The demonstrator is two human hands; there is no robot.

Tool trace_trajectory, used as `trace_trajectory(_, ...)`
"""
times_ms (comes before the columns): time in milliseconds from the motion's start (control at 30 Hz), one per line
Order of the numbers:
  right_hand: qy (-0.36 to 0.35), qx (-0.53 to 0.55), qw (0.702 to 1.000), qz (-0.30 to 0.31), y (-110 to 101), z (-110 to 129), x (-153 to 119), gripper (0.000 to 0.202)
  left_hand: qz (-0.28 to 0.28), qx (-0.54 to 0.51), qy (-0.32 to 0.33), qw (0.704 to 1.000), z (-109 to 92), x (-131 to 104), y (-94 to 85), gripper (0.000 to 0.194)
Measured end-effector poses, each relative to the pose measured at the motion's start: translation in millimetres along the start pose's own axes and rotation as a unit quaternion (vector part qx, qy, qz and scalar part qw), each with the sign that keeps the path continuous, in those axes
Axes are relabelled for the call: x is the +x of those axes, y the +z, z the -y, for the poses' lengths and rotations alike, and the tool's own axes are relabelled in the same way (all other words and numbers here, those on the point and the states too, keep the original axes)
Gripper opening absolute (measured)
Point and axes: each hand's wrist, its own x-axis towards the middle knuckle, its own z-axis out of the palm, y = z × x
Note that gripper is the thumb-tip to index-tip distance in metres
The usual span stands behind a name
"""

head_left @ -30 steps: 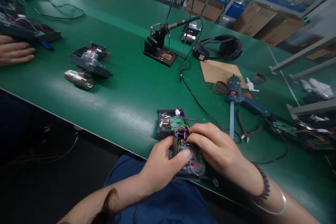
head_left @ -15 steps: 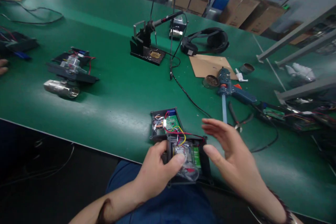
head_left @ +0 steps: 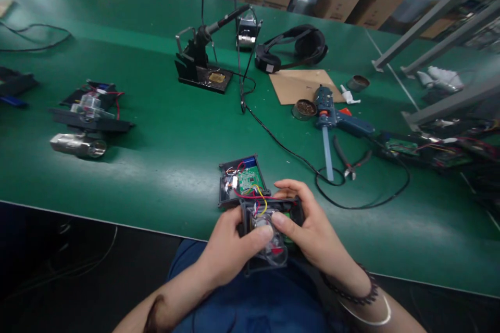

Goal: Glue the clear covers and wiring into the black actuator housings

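At the bench's front edge, my left hand (head_left: pixel 230 242) grips the left side of a dark electronics housing (head_left: pixel 265 265), its thumb pressed on the clear plastic cover (head_left: pixel 275 252) inside. On the other side my right hand (head_left: pixel 308 221) wraps the housing's right wall, with the thumb on the clear cover too. Red, yellow and other thin wires (head_left: pixel 263 203) run from this housing to an open case half (head_left: pixel 222 187) just behind it. That case half holds a green circuit board (head_left: pixel 250 179) and lies on the bench. My fingers hide much of the housing's sides.
A soldering iron in its stand (head_left: pixel 203 80) is at the back, near a headset (head_left: pixel 292 49). A glue gun (head_left: pixel 326 109), pliers (head_left: pixel 351 166) and a looping black cable (head_left: pixel 281 143) lie to the right. Another opened housing with a metal valve body (head_left: pixel 78 144) sits left.
My right hand has come in from the right and closed on the housing, which it was apart from before. My left hand keeps its hold. The view has shifted slightly.
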Motion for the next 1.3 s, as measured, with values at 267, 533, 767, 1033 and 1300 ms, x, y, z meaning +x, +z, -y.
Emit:
trace_trajectory(267,0.006,0.077,0.997,-0.021,6,2,-17,0.05,0.024,-0.063,0.085,0.994,1,-4,6.8,0.03)
trace_trajectory(533,0.0,0.094,0.994,-0.062,11,-14,-44,0.052,0.069,0.019,0.143,0.987,12,-11,8.9,0.025)
trace_trajectory(767,0.072,0.077,0.987,-0.122,13,-12,-51,0.041,0.053,0.022,0.187,0.981,12,-8,13.8,0.02)
trace_trajectory(1033,0.037,0.049,0.994,-0.093,6,-19,-43,0.04,0.044,0.022,0.158,0.986,18,-10,13.5,0.021)
trace_trajectory(1300,0.098,0.14,0.98,-0.103,18,-14,-44,0.053,0.017,0.029,0.154,0.987,10,-10,16.6,0.026)
